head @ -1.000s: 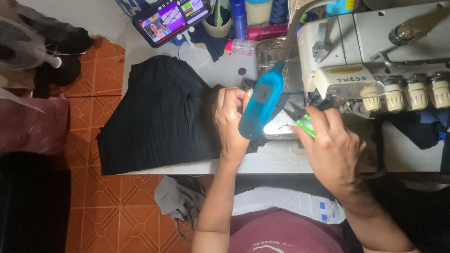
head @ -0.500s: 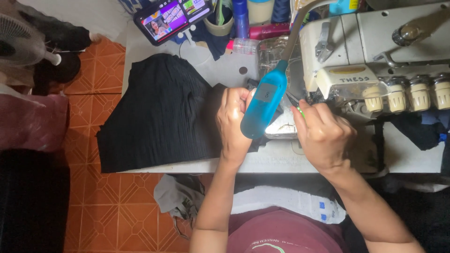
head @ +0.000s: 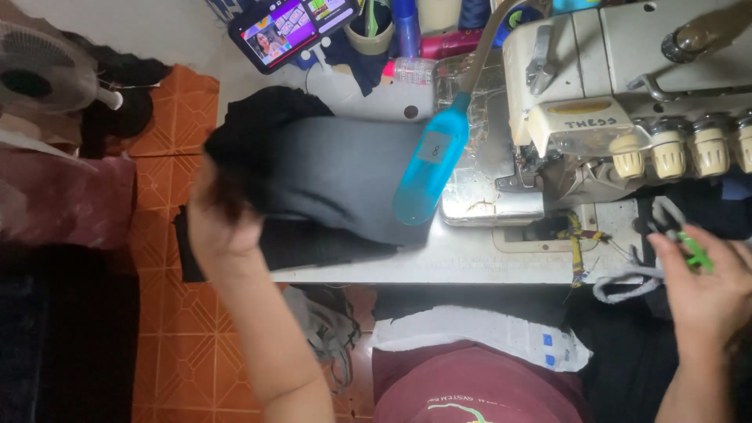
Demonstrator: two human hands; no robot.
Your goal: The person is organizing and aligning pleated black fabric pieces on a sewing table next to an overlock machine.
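My left hand [head: 223, 227] is blurred at the left edge of the sewing table [head: 470, 262]; it grips a piece of dark grey fabric [head: 337, 184] and holds it over the stack of black cloth [head: 313, 251] lying there. My right hand [head: 705, 294] is at the far right, below the cream sewing machine [head: 627, 94], closed on a small green thread snipper [head: 693, 251]. A grey cord [head: 627, 282] loops beside that hand. A blue lamp head [head: 427, 168] on a bent neck hangs over the table in front of the machine's metal plate [head: 489, 200].
A phone [head: 294, 27] with a lit screen leans at the table's back, beside bottles and a cup [head: 376, 27]. A fan [head: 47, 74] and dark clothes lie on the orange tiled floor [head: 168, 117] to the left. More cloth hangs under the table.
My left hand has swung left from the needle area, pulling the grey fabric off the machine. My right hand has moved right and down, away from the presser foot, still holding the green snipper.
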